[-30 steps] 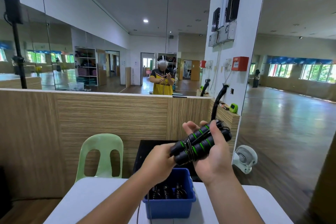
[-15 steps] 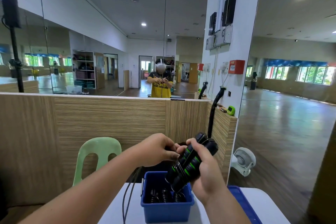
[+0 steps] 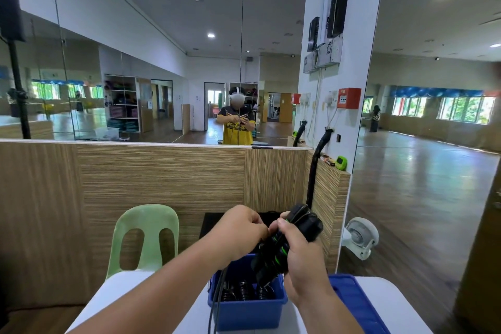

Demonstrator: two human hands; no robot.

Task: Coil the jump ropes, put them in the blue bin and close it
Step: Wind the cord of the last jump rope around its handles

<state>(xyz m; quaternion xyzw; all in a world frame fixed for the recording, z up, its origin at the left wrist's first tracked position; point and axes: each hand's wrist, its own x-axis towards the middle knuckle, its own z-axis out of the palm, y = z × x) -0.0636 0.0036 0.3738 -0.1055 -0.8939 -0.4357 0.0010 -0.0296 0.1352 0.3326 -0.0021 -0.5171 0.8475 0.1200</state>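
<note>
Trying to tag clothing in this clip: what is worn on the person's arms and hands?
Nothing that shows: the left hand and right hand have no gloves, and both forearms are bare, with no sleeve, watch or band in view. The mirror shows a short-sleeved yellow and black shirt.

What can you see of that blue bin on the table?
The blue bin looks like smooth plastic: a small rectangular tub with a thicker rim. It stands upright and open on the white table, and its blue lid lies beside it on the right. Black coiled ropes sit inside. A black cord hangs across its left front; whether the two touch is unclear.
</note>
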